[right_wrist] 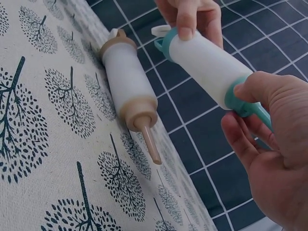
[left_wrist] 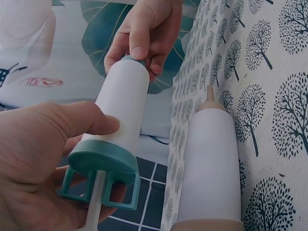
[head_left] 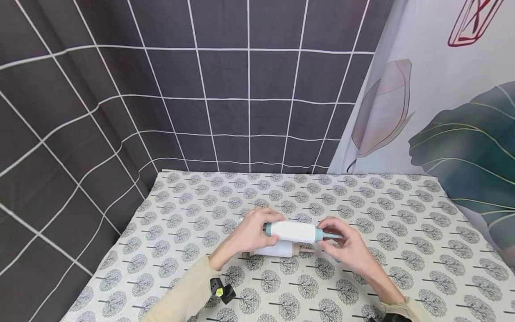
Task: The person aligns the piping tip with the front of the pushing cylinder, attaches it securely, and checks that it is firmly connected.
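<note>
A white syringe with teal ends [head_left: 293, 231] is held between both hands above the table. My left hand [head_left: 255, 230] grips its handle end; in the left wrist view the thumb lies on the white barrel [left_wrist: 122, 103] beside the teal finger loops [left_wrist: 126, 185], and a white plunger rod [left_wrist: 97, 199] sticks out behind. At the other end, my right hand [head_left: 346, 243] pinches the teal collar [right_wrist: 237, 94] by the long nozzle. A second syringe, white with beige-brown ends [right_wrist: 130, 77], lies on the table just below, touched by neither hand.
The table is covered by a cream cloth [head_left: 386, 241] printed with dark trees. Behind it and at the left hangs a dark curtain with white grid lines [head_left: 225, 71]. A pale curtain with leaf prints [head_left: 434, 125] hangs at the right.
</note>
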A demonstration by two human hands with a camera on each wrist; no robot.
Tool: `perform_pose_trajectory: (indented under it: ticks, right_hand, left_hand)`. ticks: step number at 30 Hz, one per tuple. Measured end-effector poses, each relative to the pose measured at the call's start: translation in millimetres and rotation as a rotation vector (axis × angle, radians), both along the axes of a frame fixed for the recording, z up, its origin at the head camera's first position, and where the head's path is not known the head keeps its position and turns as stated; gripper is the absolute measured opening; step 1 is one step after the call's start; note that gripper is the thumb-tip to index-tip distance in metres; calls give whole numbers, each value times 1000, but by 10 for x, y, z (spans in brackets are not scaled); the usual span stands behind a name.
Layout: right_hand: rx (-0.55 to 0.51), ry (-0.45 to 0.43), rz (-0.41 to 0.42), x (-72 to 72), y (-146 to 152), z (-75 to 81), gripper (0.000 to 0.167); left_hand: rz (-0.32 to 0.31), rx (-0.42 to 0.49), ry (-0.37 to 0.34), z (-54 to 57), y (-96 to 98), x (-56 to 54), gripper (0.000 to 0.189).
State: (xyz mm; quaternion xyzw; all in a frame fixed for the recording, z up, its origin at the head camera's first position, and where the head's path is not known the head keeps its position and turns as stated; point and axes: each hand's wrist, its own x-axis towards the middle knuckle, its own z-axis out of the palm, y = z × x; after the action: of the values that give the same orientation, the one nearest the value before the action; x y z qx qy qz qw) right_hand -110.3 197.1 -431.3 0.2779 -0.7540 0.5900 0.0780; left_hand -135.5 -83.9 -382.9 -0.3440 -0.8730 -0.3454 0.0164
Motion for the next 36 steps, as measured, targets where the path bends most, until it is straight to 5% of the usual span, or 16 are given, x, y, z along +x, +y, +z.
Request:
perform_pose_trajectory:
  ticks: [18, 36]
  right_hand:
    - [49, -112, -120, 18, -28, 25, 33]
    - [47, -186, -146, 15, -49, -2, 31]
  left_hand:
    - [33, -17, 25, -10, 36, 24, 45]
    - [44, -32, 27, -17, 58, 21, 45]
